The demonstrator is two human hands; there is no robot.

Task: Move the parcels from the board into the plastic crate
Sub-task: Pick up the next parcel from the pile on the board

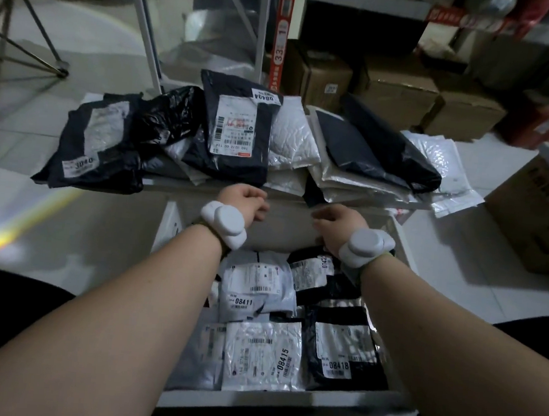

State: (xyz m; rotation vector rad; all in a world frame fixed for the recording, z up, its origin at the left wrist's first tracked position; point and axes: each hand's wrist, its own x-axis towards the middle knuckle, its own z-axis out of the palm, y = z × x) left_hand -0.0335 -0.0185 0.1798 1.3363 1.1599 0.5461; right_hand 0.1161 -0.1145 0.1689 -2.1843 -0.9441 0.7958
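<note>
A low board carries a pile of parcels: a black bag labelled 08404, another black bag at the left, white bubble mailers and a dark bag at the right. The white plastic crate stands between the board and me. It holds several labelled parcels, among them 08411, 08415 and 08418. My left hand and my right hand hover over the crate's far end, just short of the board's front edge. Their fingers are loosely curled, with nothing seen in them.
Cardboard boxes fill the shelf rack behind the board, and another box stands on the floor at the right. A metal stand rises at the far left. White frame posts stand behind the pile. The floor is pale tile.
</note>
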